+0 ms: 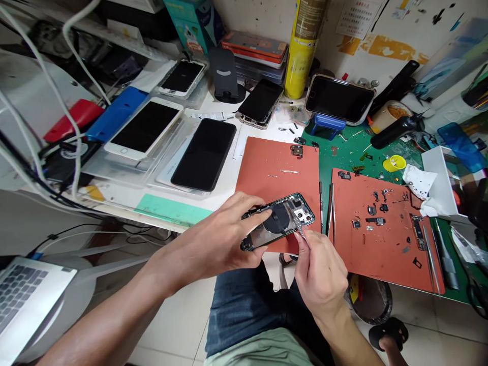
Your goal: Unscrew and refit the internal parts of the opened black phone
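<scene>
My left hand [232,231] is closed around an opened phone housing [263,235], tilted above the near edge of an orange-red mat [263,168]. The housing's inside faces up, with a round black charging coil [275,218] in the middle and the camera openings at its right end. Between the thumb and fingers of my right hand [322,272] is a thin metal tool with a knurled handle [298,222]. Its tip reaches into the housing beside the coil; I cannot tell whether it touches.
A second orange-red mat [366,254] holds several small phone parts, with tweezers [430,259] at its right. Phones lie at the back left, including a black phone [204,152]. A yellow spray can [303,51] and a propped phone [339,99] stand behind. A laptop [34,295] sits lower left.
</scene>
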Motion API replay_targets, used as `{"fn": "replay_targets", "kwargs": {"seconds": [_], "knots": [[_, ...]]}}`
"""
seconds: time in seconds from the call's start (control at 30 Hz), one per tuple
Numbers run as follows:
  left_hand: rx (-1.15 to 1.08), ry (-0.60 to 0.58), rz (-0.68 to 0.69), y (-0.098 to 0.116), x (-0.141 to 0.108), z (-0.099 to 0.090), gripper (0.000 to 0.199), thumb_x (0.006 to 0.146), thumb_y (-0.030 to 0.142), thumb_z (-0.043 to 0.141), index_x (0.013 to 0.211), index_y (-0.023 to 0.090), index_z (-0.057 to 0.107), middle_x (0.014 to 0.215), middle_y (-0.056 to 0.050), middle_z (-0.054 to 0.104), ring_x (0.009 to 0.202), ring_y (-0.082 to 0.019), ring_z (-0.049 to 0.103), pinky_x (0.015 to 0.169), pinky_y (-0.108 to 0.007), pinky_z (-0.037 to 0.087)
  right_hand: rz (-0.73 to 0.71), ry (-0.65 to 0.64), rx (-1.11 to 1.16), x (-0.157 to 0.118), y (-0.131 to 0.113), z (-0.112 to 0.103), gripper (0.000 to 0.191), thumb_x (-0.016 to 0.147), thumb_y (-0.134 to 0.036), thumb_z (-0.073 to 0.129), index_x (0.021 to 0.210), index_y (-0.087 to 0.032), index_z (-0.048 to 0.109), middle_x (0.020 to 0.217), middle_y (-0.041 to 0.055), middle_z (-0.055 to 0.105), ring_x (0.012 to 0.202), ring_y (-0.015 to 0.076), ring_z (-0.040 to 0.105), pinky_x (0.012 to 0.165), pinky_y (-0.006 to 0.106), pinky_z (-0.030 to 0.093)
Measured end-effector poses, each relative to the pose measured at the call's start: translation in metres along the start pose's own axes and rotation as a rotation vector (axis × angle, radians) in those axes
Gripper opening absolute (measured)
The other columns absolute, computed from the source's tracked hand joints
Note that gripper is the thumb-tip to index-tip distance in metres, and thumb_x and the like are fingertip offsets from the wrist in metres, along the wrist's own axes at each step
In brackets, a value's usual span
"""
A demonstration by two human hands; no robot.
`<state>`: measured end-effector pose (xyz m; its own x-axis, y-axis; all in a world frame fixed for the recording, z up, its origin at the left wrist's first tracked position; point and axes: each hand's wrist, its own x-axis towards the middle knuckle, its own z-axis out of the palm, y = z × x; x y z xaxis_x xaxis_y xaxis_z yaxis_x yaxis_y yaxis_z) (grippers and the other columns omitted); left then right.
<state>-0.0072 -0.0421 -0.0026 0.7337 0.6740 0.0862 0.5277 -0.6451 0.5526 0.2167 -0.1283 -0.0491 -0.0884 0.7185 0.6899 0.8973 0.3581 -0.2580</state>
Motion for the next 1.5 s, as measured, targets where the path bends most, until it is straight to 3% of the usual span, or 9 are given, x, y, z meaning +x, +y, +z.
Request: {"fn": "replay_targets", "kwargs": {"seconds": [0.8,1.03,1.27,1.5], "knots": [[-0.032,0.003,0.025,-0.002,-0.0009,-0.0023,0.064,0.086,0.009,0.073,0.146,0.024,0.06,0.14,-0.013,0.065,0.126,-0.03,0.063,0.101,-0.043,0.061,-0.013,-0.049,0.017,-0.0008,0.0032,-0.0031,0.031,0.102,0.003,0.057,0.131,-0.009,0.063,0.096,0.0139,0.077,0.088,0.0233,0.077,0.078,0.037,0.067],[-0.046,-0.012,0.03,-0.0029,0.0,-0.0031,0.062,0.086,0.008,0.073,0.144,0.024,0.059,0.141,-0.012,0.063,0.127,-0.029,0.062,0.104,-0.042,0.06,-0.059,-0.038,-0.056,-0.0018,0.004,-0.0033,0.032,0.101,0.004,0.059,0.131,-0.008,0.066,0.104,0.0174,0.078,0.094,0.0256,0.079,0.081,0.039,0.067],[-0.044,-0.006,0.058,-0.0043,0.0018,-0.0025,0.058,0.089,0.009,0.07,0.142,0.024,0.057,0.139,-0.012,0.063,0.124,-0.027,0.061,0.101,-0.041,0.059,-0.079,-0.083,-0.013,-0.0001,0.005,-0.0035,0.028,0.1,0.006,0.061,0.128,-0.001,0.065,0.094,0.0166,0.078,0.085,0.0243,0.077,0.074,0.038,0.066],[-0.051,-0.013,0.076,-0.0064,0.0016,-0.0023,0.059,0.09,0.009,0.069,0.145,0.023,0.055,0.138,-0.012,0.061,0.124,-0.028,0.059,0.1,-0.041,0.059,-0.06,-0.029,-0.009,0.0013,0.0011,-0.0024,0.029,0.097,0.006,0.068,0.125,-0.003,0.065,0.09,0.0142,0.078,0.083,0.0239,0.078,0.074,0.036,0.067]]}}
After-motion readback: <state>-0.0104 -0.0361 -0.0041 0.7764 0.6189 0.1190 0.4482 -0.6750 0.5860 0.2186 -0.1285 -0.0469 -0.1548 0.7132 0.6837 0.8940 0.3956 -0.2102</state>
